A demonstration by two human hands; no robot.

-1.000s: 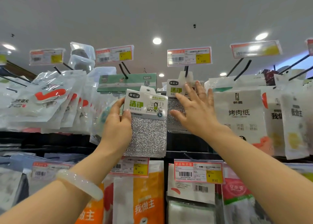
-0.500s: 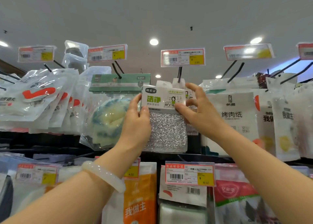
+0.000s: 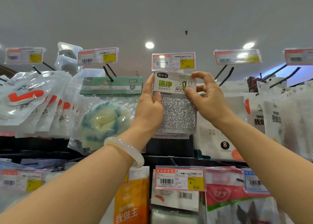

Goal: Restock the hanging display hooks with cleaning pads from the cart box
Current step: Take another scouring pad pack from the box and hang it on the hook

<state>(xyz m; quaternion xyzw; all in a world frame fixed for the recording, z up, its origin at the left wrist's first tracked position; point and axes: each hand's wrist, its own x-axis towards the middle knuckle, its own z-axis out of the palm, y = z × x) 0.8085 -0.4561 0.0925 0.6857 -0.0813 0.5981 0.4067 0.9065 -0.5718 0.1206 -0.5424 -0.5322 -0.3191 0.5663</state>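
Observation:
A silver cleaning pad [image 3: 177,115] with a white and green header card [image 3: 171,84] is held up at the top row of the display, right below a price tag [image 3: 173,61]. My left hand [image 3: 149,103] grips the pad's left edge. My right hand [image 3: 206,96] pinches the card's right side between thumb and fingers. The hook behind the card is hidden by the card and tag. More silver pads show just under the held one's bottom edge. The cart box is out of view.
A green-carded pack with a blue and yellow sponge [image 3: 105,120] hangs to the left. White pouches [image 3: 30,98] fill the far left, white paper packs [image 3: 264,113] the right. Black hooks [image 3: 225,73] stick out above. A lower row carries an orange pack [image 3: 132,198] and tags.
Both hands have carried the pad up and to the right, from beside the hanging pads to right under the price tag. My right hand left the hung pads and now pinches the card.

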